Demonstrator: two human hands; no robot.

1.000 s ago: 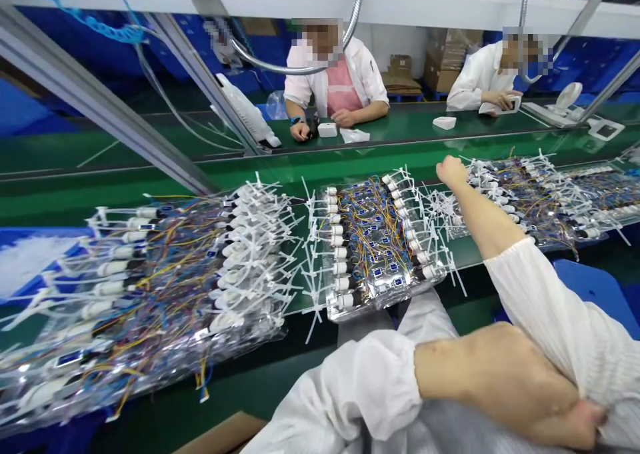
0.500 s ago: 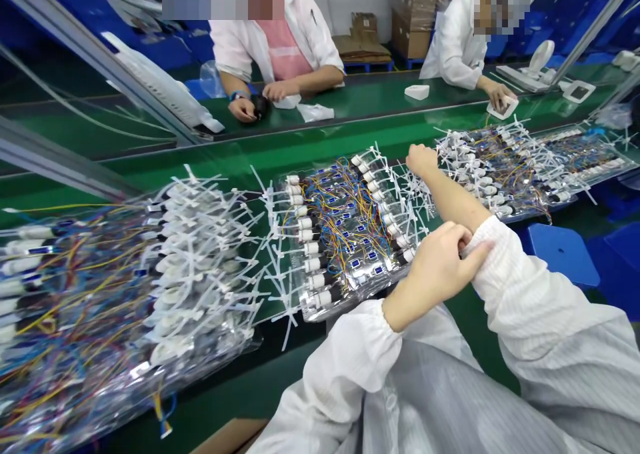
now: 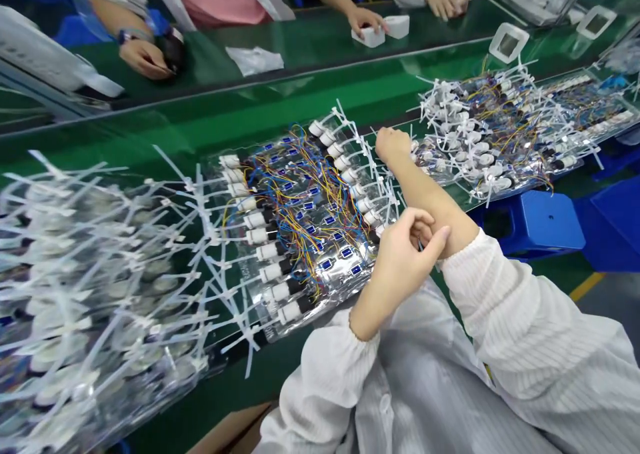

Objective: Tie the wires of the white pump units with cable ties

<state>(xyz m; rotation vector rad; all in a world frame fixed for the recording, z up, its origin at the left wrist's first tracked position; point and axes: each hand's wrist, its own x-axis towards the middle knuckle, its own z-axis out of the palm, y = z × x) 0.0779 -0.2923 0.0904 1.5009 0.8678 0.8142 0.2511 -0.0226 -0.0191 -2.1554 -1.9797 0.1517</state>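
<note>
My left hand [image 3: 406, 246] rests against my right forearm, just short of the white sleeve cuff [image 3: 460, 246]. Its fingers curl loosely, with a gap to the thumb and nothing plainly held. Farther forward, my right hand [image 3: 393, 146] is closed in a fist beside the cable ties [image 3: 373, 161]; no object shows in it. Left of both hands lies a clear plastic bag [image 3: 265, 324] bearing rows of white cylindrical parts [image 3: 270, 251], yellow and blue wires [image 3: 320, 187] and small blue-faced pieces [image 3: 326, 265].
More tied bundles lie at left [image 3: 100, 294] and right [image 3: 480, 154]. Across the green bench [image 3: 310, 101], a co-worker's hand [image 3: 367, 24] touches a white housing [image 3: 370, 37]; another person's hands [image 3: 445, 2] are farther right. A blue stool [image 3: 550, 221] stands at right.
My view has tilted down and shifted. My left hand's thumb has come off the right sleeve cuff. Opposite, a co-worker's hand has reached to a white housing; the other co-worker's hands have left a white frame.
</note>
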